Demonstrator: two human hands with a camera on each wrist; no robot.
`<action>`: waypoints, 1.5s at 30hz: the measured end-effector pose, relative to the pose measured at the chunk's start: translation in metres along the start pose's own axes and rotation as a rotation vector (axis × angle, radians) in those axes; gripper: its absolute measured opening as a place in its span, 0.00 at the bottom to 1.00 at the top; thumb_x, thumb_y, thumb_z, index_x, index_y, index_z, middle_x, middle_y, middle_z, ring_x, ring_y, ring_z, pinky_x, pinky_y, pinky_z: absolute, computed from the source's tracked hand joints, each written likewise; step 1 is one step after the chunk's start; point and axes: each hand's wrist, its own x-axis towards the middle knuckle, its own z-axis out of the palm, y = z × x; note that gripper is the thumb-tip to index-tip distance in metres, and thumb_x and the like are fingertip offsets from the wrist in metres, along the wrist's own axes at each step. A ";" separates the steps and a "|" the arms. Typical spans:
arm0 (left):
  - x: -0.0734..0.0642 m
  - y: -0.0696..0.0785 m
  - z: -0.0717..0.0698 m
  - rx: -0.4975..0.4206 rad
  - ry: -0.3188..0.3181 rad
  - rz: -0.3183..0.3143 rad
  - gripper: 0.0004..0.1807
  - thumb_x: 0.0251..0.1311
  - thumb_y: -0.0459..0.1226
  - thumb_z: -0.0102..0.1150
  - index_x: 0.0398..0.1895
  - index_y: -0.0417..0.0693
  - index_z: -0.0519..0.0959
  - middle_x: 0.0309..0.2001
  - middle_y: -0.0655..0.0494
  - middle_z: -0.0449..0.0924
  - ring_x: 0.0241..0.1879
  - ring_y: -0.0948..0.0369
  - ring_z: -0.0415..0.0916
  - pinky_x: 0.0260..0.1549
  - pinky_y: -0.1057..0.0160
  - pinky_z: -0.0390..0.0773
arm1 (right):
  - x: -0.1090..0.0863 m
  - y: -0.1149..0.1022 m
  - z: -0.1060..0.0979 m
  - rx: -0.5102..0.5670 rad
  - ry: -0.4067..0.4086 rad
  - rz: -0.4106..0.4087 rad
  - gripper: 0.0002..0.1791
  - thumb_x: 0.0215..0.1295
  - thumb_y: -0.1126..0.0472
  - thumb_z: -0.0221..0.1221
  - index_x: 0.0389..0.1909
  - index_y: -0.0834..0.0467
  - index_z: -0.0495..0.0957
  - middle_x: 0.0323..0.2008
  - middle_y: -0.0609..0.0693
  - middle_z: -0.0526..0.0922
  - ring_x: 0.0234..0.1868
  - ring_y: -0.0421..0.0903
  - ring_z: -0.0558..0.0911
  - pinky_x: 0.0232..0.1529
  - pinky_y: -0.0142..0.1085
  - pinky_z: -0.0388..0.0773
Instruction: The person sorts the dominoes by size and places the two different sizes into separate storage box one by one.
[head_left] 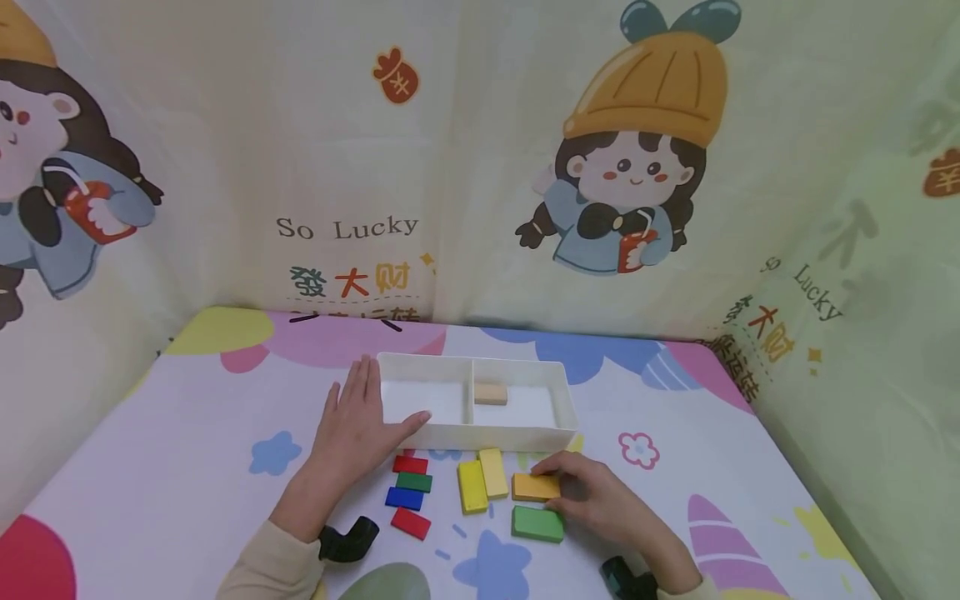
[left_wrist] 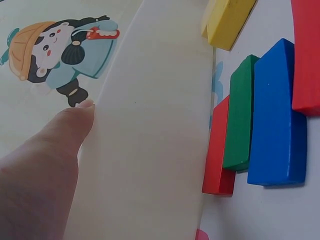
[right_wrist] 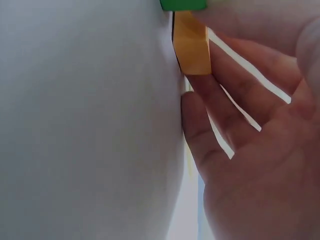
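A white two-compartment box (head_left: 517, 439) stands on the table, with a plain wooden block (head_left: 491, 394) in its right compartment. My left hand (head_left: 358, 433) rests at the box's left end, fingers straight along the side and thumb over the front rim. The thumb (left_wrist: 60, 135) reaches the rim in the left wrist view. My right hand (head_left: 592, 492) pinches an orange block (head_left: 534, 487) between thumb and fingers; its palm faces the right wrist camera. Just in front of it lies a green block (head_left: 537, 524). A bright yellow block (head_left: 472, 487) and a pale yellow block (head_left: 493, 473) lie to the left.
Between the hands, in a loose column, lie a red block (head_left: 410, 464), a small dark green block (head_left: 414, 482), a blue block (head_left: 404, 498) and another red block (head_left: 410, 523). A printed cloth (head_left: 495, 250) hangs behind the table. Black wrist straps (head_left: 349, 540) sit at both wrists.
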 end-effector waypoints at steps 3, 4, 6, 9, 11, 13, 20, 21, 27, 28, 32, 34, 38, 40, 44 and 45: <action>0.000 0.000 -0.001 -0.004 0.001 0.000 0.63 0.54 0.66 0.60 0.78 0.35 0.42 0.79 0.37 0.41 0.78 0.39 0.40 0.73 0.32 0.44 | 0.000 0.001 0.002 -0.014 0.029 -0.013 0.18 0.62 0.57 0.67 0.54 0.48 0.79 0.51 0.42 0.84 0.47 0.39 0.80 0.53 0.34 0.79; 0.000 0.000 -0.001 -0.008 0.000 0.001 0.63 0.54 0.66 0.60 0.78 0.35 0.42 0.79 0.37 0.41 0.78 0.39 0.40 0.73 0.32 0.44 | 0.000 0.002 0.003 -0.016 0.038 -0.009 0.18 0.62 0.57 0.67 0.53 0.49 0.79 0.51 0.42 0.84 0.46 0.39 0.80 0.52 0.34 0.79; 0.000 0.000 0.000 -0.011 0.000 0.003 0.63 0.54 0.66 0.60 0.78 0.35 0.43 0.79 0.37 0.41 0.78 0.39 0.41 0.73 0.32 0.44 | 0.000 0.003 0.004 -0.021 0.052 -0.005 0.18 0.62 0.57 0.67 0.53 0.50 0.80 0.50 0.42 0.85 0.46 0.39 0.80 0.51 0.34 0.80; 0.000 0.001 0.000 -0.010 -0.005 0.003 0.63 0.54 0.66 0.60 0.78 0.35 0.43 0.79 0.37 0.41 0.78 0.39 0.41 0.73 0.32 0.44 | 0.000 0.003 0.004 -0.026 0.052 -0.004 0.18 0.62 0.57 0.67 0.53 0.50 0.80 0.51 0.43 0.85 0.47 0.39 0.81 0.52 0.34 0.80; 0.000 0.001 0.000 -0.007 -0.003 0.002 0.63 0.54 0.66 0.59 0.78 0.35 0.43 0.79 0.37 0.41 0.78 0.39 0.41 0.73 0.32 0.44 | 0.001 0.003 0.004 -0.029 0.050 -0.015 0.19 0.62 0.57 0.67 0.54 0.50 0.80 0.51 0.43 0.85 0.48 0.40 0.81 0.52 0.35 0.80; 0.000 0.001 0.000 -0.007 0.000 0.001 0.63 0.54 0.66 0.60 0.78 0.35 0.43 0.79 0.37 0.41 0.78 0.39 0.41 0.73 0.32 0.44 | 0.002 0.001 0.004 -0.037 0.048 -0.017 0.19 0.62 0.57 0.67 0.54 0.50 0.80 0.51 0.43 0.85 0.48 0.40 0.81 0.52 0.35 0.80; 0.000 0.000 0.001 -0.014 -0.003 0.002 0.63 0.54 0.66 0.60 0.78 0.35 0.42 0.79 0.37 0.41 0.78 0.39 0.40 0.73 0.33 0.44 | 0.003 -0.002 0.004 -0.066 0.070 0.067 0.17 0.61 0.58 0.68 0.51 0.46 0.81 0.49 0.39 0.85 0.47 0.38 0.80 0.52 0.35 0.80; 0.000 0.000 0.001 -0.016 -0.007 0.002 0.63 0.54 0.66 0.59 0.78 0.35 0.42 0.79 0.37 0.40 0.78 0.39 0.40 0.73 0.33 0.43 | 0.003 -0.003 0.004 -0.063 0.072 0.076 0.17 0.61 0.59 0.68 0.51 0.46 0.81 0.49 0.39 0.85 0.48 0.38 0.81 0.52 0.35 0.81; 0.002 -0.002 0.002 -0.015 -0.010 0.003 0.64 0.54 0.67 0.58 0.78 0.35 0.41 0.79 0.37 0.40 0.78 0.40 0.40 0.74 0.33 0.43 | 0.003 -0.005 0.001 -0.028 0.098 0.107 0.19 0.59 0.64 0.68 0.51 0.47 0.81 0.50 0.39 0.85 0.50 0.39 0.82 0.54 0.38 0.82; 0.002 -0.002 0.002 -0.015 -0.007 0.003 0.64 0.54 0.67 0.58 0.78 0.36 0.41 0.79 0.37 0.40 0.78 0.40 0.40 0.74 0.33 0.43 | 0.004 -0.005 0.000 -0.027 0.103 0.105 0.20 0.59 0.65 0.68 0.51 0.47 0.81 0.50 0.40 0.85 0.50 0.39 0.82 0.54 0.39 0.82; 0.003 -0.002 0.001 -0.014 -0.007 0.004 0.64 0.54 0.67 0.59 0.78 0.35 0.42 0.79 0.37 0.41 0.78 0.40 0.40 0.74 0.33 0.43 | 0.005 -0.008 -0.004 -0.041 0.123 0.082 0.19 0.59 0.65 0.68 0.51 0.48 0.81 0.50 0.41 0.85 0.50 0.41 0.82 0.55 0.42 0.82; 0.003 -0.002 -0.001 -0.016 -0.010 0.005 0.63 0.54 0.66 0.59 0.78 0.35 0.42 0.79 0.37 0.41 0.78 0.40 0.40 0.74 0.33 0.43 | 0.005 -0.009 -0.006 -0.043 0.125 0.082 0.19 0.59 0.65 0.68 0.51 0.48 0.81 0.50 0.41 0.84 0.51 0.41 0.82 0.55 0.43 0.82; 0.003 -0.001 -0.003 -0.016 -0.013 0.004 0.63 0.54 0.66 0.59 0.78 0.35 0.42 0.79 0.37 0.41 0.78 0.40 0.40 0.73 0.33 0.43 | 0.005 -0.011 -0.006 -0.046 0.132 0.076 0.19 0.60 0.65 0.67 0.52 0.47 0.80 0.50 0.41 0.84 0.51 0.40 0.82 0.55 0.42 0.82; 0.002 -0.002 -0.003 -0.019 -0.010 0.003 0.63 0.54 0.66 0.60 0.78 0.35 0.43 0.79 0.37 0.41 0.78 0.39 0.40 0.73 0.33 0.44 | 0.005 -0.013 -0.006 -0.045 0.143 0.046 0.19 0.60 0.66 0.67 0.52 0.48 0.80 0.50 0.41 0.85 0.50 0.40 0.82 0.55 0.40 0.82; 0.001 -0.002 -0.001 -0.014 -0.007 0.005 0.63 0.54 0.66 0.59 0.78 0.35 0.42 0.79 0.37 0.41 0.78 0.40 0.40 0.73 0.33 0.44 | 0.006 -0.017 -0.008 -0.042 0.157 -0.031 0.20 0.60 0.68 0.66 0.52 0.50 0.80 0.50 0.43 0.85 0.50 0.41 0.83 0.53 0.38 0.82; 0.001 -0.003 -0.001 -0.012 -0.008 0.006 0.63 0.54 0.66 0.59 0.78 0.35 0.42 0.79 0.37 0.40 0.78 0.40 0.40 0.73 0.33 0.44 | 0.007 -0.018 -0.009 -0.046 0.162 -0.046 0.20 0.60 0.68 0.66 0.52 0.50 0.80 0.50 0.44 0.85 0.49 0.41 0.83 0.53 0.38 0.83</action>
